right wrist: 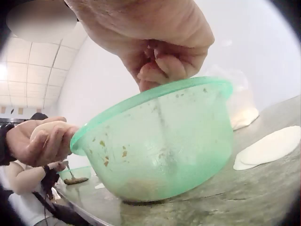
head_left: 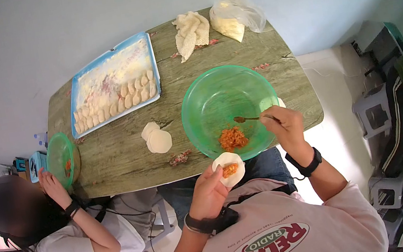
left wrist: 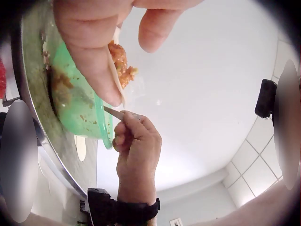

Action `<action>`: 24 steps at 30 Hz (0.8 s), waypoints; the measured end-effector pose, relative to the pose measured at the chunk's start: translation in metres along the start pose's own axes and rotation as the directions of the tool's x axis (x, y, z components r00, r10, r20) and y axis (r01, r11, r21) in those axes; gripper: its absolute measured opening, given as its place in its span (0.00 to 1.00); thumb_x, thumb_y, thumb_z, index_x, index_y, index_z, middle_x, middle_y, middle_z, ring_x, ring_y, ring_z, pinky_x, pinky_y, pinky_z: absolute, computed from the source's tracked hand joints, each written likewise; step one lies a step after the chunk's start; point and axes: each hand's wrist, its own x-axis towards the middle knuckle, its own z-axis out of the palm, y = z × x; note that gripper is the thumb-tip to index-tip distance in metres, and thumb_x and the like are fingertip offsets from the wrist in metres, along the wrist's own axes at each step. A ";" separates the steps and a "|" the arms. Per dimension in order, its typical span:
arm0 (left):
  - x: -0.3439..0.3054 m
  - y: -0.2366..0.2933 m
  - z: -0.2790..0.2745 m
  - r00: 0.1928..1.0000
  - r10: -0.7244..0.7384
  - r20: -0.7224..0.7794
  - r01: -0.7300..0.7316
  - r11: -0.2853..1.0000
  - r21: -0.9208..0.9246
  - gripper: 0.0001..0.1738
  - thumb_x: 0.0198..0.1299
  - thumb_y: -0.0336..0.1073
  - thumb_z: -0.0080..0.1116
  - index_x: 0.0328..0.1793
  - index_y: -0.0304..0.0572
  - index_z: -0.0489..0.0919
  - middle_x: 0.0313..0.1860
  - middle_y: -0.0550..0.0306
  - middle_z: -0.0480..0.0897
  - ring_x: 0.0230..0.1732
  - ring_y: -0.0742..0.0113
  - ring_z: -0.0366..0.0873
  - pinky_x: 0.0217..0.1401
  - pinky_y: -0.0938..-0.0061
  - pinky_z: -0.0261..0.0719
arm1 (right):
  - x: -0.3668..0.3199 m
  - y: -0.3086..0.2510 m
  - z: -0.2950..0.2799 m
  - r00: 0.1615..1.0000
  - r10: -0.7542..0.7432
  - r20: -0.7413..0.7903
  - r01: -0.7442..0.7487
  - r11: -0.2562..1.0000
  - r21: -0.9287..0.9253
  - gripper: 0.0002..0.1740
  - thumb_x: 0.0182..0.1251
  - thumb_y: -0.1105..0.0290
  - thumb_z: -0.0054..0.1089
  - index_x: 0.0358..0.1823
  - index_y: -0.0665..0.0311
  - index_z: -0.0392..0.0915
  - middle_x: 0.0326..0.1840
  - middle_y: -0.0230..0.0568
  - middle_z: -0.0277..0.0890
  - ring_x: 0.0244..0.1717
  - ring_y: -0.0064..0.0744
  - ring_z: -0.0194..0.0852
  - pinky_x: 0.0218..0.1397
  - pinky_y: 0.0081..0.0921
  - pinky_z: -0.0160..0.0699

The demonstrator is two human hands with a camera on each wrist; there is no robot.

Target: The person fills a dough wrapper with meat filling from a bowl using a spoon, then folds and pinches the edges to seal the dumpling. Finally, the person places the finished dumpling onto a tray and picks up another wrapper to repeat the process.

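My left hand holds a round dumpling wrapper close by the near rim of a big green bowl. A mound of orange-brown filling lies on this wrapper, seen from the side in the left wrist view. With its fingers curled, my right hand grips a thin-handled spoon over the bowl's right side. The spoon's dark head is inside the bowl, above a heap of filling. The bowl wall hides the spoon's head in the right wrist view.
Flat wrappers lie left of the bowl, more wrappers to its right. A blue-rimmed floured tray bears rows of dumplings. Behind are a cloth and plastic bag. At left another person's hand touches a second green bowl.
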 end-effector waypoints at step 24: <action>-0.006 0.010 -0.007 0.995 0.064 -0.080 -0.063 0.998 0.010 0.25 0.69 0.39 0.42 0.66 0.29 0.60 0.63 0.43 0.70 0.64 0.53 0.68 0.69 0.60 0.65 | -0.003 -0.015 0.003 0.979 -0.160 0.125 0.150 0.985 0.085 0.04 0.57 0.75 0.60 0.31 0.68 0.76 0.26 0.49 0.73 0.27 0.49 0.74 0.28 0.32 0.71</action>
